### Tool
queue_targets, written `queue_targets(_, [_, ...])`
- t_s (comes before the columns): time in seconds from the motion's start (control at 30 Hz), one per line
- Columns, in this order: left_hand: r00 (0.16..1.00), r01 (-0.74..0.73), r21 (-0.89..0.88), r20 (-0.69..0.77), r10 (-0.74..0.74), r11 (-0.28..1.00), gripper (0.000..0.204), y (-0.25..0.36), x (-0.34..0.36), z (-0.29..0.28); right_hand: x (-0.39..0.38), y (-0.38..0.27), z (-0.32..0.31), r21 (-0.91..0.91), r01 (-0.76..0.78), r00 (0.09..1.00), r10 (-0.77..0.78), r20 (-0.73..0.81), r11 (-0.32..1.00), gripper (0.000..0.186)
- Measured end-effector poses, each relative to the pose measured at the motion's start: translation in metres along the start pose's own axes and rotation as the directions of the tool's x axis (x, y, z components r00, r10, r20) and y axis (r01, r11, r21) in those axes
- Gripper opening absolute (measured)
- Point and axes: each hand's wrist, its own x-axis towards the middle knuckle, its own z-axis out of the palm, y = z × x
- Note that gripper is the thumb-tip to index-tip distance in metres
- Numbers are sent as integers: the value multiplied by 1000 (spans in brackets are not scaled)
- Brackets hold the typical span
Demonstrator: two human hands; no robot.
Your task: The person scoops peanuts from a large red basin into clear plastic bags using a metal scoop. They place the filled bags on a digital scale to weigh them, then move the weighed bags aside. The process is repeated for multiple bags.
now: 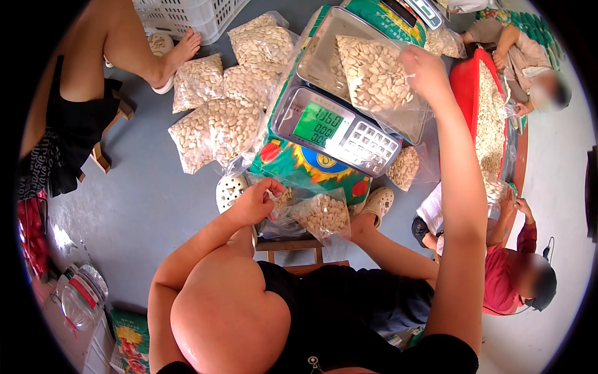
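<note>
A digital scale (pixel 342 138) with a lit green display and a metal pan stands on a green printed sack (pixel 277 163). On the pan lies a clear plastic bag of white pumpkin seeds (pixel 377 78). My right hand (pixel 425 70) grips this bag by its loose plastic at the right edge. My left hand (pixel 256 201) is low, in front of the sack, its fingers curled in a pinch beside a small bag of seeds (pixel 282 201); what lies between them is hidden. Another small seed bag (pixel 325 215) sits just right of it.
Several filled seed bags (pixel 218 128) lie on the floor left of the scale. A white crate (pixel 180 19) and a person's bare foot (pixel 184 50) are beyond. At right, a red container (pixel 464 87) holds loose seeds, with other people beside it. A second scale (pixel 423 11) stands at the back.
</note>
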Motion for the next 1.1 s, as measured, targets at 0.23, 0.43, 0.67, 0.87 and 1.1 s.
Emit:
queue_targets(0.23, [1000,21,-21,7,-21,1000,38,1,1,1,-62,-44,-46,796,-509,848,349,399,328,21])
queue_targets(0.43, [1000,16,6,-7,-16,1000,37,2,-2,1,-126,-74,-16,564,-812,568,-21,823,148,19])
queue_targets(0.67, [999,44,-25,24,-44,999,36,13,1,7,-192,-124,160,247,-843,200,-149,968,478,22])
queue_targets(0.87, [998,-23,-56,49,26,998,35,0,5,4,-248,-142,343,649,-746,650,-52,759,151,12])
queue_targets(1.1, [1000,-3,-88,-22,1,996,36,-5,1,0,-226,-168,246,604,-553,738,2,674,573,19])
